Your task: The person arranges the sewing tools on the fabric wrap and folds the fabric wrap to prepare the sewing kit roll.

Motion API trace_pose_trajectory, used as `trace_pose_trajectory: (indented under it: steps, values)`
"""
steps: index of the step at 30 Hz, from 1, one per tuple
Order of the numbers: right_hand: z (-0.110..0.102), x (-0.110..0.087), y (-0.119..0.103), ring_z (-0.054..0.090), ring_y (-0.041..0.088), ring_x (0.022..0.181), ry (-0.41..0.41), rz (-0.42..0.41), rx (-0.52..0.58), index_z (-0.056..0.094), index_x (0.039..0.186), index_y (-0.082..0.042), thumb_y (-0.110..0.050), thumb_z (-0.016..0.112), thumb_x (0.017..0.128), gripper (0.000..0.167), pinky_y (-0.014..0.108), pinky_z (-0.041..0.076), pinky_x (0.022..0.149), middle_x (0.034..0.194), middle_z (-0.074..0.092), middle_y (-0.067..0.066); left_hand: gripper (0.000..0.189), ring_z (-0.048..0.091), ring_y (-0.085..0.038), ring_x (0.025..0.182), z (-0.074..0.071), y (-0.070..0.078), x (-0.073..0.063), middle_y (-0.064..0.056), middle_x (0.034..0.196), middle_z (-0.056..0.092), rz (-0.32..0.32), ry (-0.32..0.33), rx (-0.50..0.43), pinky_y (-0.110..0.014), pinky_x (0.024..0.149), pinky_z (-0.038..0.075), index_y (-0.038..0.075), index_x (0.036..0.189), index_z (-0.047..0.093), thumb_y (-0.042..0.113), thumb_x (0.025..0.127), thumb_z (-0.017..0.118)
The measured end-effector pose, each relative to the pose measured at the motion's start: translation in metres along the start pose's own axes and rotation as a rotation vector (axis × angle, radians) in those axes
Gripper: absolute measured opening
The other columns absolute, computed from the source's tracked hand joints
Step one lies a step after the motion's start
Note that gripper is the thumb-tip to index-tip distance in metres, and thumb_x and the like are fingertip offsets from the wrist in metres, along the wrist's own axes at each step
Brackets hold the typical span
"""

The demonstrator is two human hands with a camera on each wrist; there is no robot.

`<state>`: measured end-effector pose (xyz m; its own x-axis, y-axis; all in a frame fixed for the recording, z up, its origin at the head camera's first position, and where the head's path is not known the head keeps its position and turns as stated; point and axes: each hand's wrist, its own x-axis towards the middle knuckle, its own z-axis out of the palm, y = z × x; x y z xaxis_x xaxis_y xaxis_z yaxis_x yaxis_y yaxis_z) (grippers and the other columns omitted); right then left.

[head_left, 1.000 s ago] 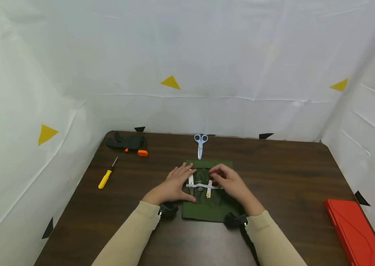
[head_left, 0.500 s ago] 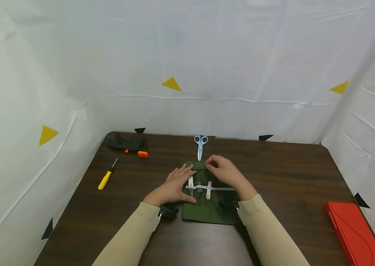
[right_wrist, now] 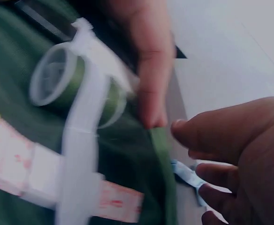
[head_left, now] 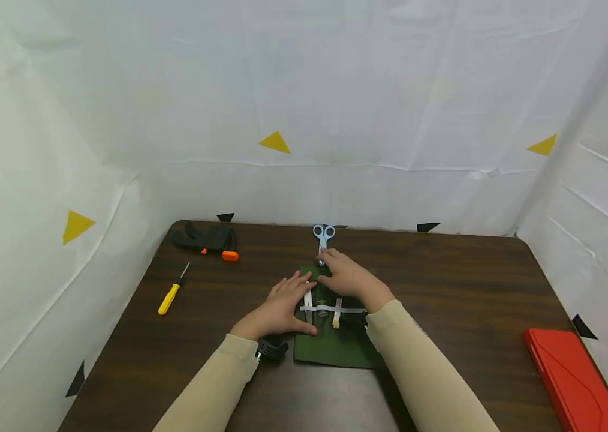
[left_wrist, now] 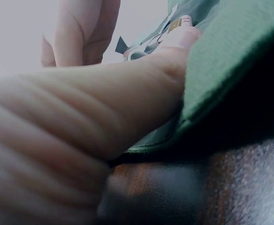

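Observation:
A green fabric organizer lies unfolded on the table. Under its white elastic strap sit a spool of green thread, a folded measuring tape and a slim white-and-grey item of unclear kind. My left hand rests on the organizer's left edge, fingers spread. At the organizer's far edge my right hand reaches over the light-blue scissors, its fingertips covering part of the blades. In the right wrist view its fingers look loosely extended, with the scissors beyond them.
To the left lies a yellow-handled screwdriver. A dark strap with orange buckle parts is at the back left corner. A red case lies along the right edge. White sheeting surrounds the brown table.
My right hand has moved from above the elastic strap, away from me and to the left, as far as the scissors. My left hand has stayed in place.

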<state>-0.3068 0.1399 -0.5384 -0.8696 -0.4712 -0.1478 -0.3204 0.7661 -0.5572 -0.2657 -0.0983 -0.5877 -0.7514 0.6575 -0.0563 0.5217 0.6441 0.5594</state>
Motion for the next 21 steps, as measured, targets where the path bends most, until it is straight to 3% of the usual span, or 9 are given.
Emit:
trace_pose_trajectory:
  steps: [4,10,14,21]
  values:
    - [0.004,0.0,0.001,0.036,0.042,0.163,-0.012,0.016,-0.036,0.047,0.163,-0.004,-0.027,0.062,0.112,0.058,0.063,0.038,0.129,0.175,0.033,0.023,0.114,0.007,-0.034,0.173,0.002,0.0,0.0,-0.005,0.185,0.017,-0.004,-0.005,0.01,-0.067,0.137,0.01,0.018,0.173,0.033,0.061,0.084,0.091]
    - [-0.003,-0.001,0.001,0.056,0.041,0.143,0.111,0.056,-0.121,0.054,0.157,-0.004,-0.028,0.067,0.11,0.054,0.061,0.05,0.117,0.155,0.053,0.021,0.114,0.007,-0.032,0.173,-0.002,0.001,0.002,-0.005,0.185,0.017,-0.004,0.01,0.012,-0.065,0.137,0.008,0.018,0.172,0.034,0.059,0.083,0.091]
    - [-0.005,0.0,0.005,0.056,0.045,0.141,0.161,0.12,-0.194,0.055,0.156,-0.003,-0.031,0.067,0.11,0.056,0.063,0.051,0.115,0.153,0.054,0.023,0.114,0.007,-0.032,0.173,0.0,0.001,0.002,-0.005,0.184,0.018,-0.009,0.005,0.005,-0.065,0.137,0.008,0.018,0.172,0.034,0.06,0.083,0.091]
    - [-0.005,-0.002,0.024,0.055,0.044,0.13,0.23,0.238,-0.188,0.055,0.157,-0.006,-0.033,0.066,0.109,0.056,0.062,0.052,0.108,0.144,0.051,0.025,0.115,0.007,-0.031,0.173,0.004,0.002,0.003,-0.004,0.184,0.019,-0.02,0.002,-0.001,-0.065,0.137,0.008,0.018,0.172,0.035,0.062,0.082,0.091]
